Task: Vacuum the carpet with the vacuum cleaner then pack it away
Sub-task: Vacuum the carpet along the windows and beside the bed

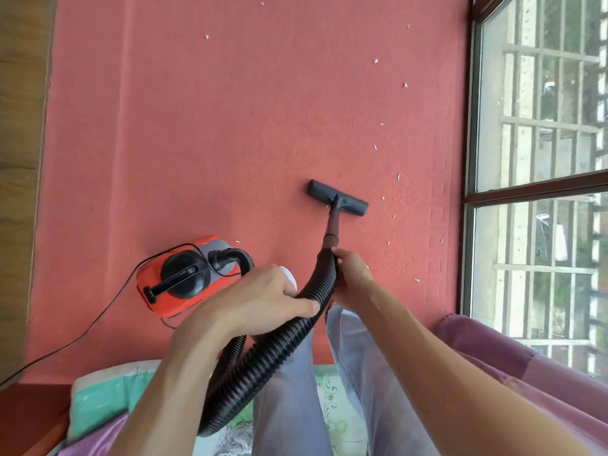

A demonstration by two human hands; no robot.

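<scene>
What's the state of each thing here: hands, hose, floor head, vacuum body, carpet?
left hand: grips the hose mid-length.
right hand: grips the hose by the wand.
hose: looped, plugged into the vacuum body.
floor head: flat on the carpet.
vacuum body: sitting on the carpet, cord attached.
carpet: white scraps scattered near the window.

Open carpet point(230, 126) ahead and left of the nozzle point(337, 197); window point(539, 126) blocks right, vacuum body point(184, 278) sits near left.

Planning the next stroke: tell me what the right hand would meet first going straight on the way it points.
The right hand grips the hose and points along the tube; straight on, it would probably reach the black floor head on the carpet first.
</scene>
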